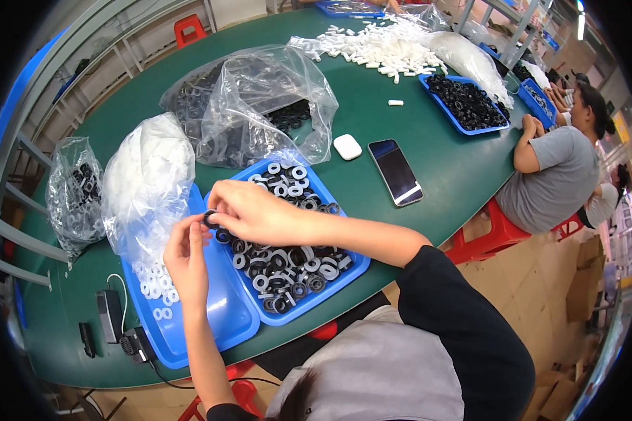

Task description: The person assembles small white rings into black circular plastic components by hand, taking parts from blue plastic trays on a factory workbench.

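A small black ring is pinched between the fingertips of my left hand and my right hand, which meet above two blue trays. Beneath my left hand, the left tray holds loose white rings and a clear bag of white parts rests over its far end. My right hand hangs over the right tray, which is filled with mixed black and white rings. My right hand hides part of that pile.
Beyond the trays lie a large clear bag of black parts, a white case and a phone. White tubes are heaped farther off, near a blue tray of black rings. A co-worker sits at right. Chargers lie at left.
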A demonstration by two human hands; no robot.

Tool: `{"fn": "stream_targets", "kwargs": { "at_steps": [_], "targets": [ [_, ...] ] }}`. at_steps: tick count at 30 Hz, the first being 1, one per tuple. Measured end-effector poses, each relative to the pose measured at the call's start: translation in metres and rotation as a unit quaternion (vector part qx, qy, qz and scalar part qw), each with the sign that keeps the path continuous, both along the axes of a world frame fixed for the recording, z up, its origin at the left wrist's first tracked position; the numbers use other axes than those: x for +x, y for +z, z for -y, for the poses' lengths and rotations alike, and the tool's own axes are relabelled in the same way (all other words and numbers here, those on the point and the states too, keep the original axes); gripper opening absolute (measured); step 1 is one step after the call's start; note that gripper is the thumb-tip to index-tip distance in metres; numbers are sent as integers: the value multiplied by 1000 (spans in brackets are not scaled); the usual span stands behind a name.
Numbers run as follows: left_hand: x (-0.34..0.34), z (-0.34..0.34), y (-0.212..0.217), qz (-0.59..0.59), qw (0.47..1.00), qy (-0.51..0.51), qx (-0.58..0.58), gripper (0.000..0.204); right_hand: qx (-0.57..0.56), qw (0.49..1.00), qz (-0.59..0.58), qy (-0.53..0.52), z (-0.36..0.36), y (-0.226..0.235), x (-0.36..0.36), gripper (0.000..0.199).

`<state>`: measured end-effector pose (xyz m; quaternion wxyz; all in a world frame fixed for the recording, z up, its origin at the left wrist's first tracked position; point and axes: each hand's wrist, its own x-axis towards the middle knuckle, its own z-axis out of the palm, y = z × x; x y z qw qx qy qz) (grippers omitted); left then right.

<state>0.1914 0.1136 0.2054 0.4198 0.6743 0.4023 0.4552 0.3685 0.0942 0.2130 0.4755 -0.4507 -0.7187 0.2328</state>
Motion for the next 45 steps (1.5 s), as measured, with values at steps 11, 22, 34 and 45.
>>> {"fn": "stream_targets", "kwargs": {
  "at_steps": [11,22,34,45],
  "targets": [
    [-43,-21,-55,-567,811,109,96,39,9,961,127,-245,-39,4,75,19],
    [-49,-35,-66,-567,791,170,156,48,150,870,124,-453,-87,-75,141,17],
    [-42,-33,-52,-510,830,177,139,26,-13,948,260,-182,-83,-81,157,27],
    [-37,-28,-47,-420,886,169,105,20,-73,954,230,-179,-86,-83,157,12]
  ]
}}
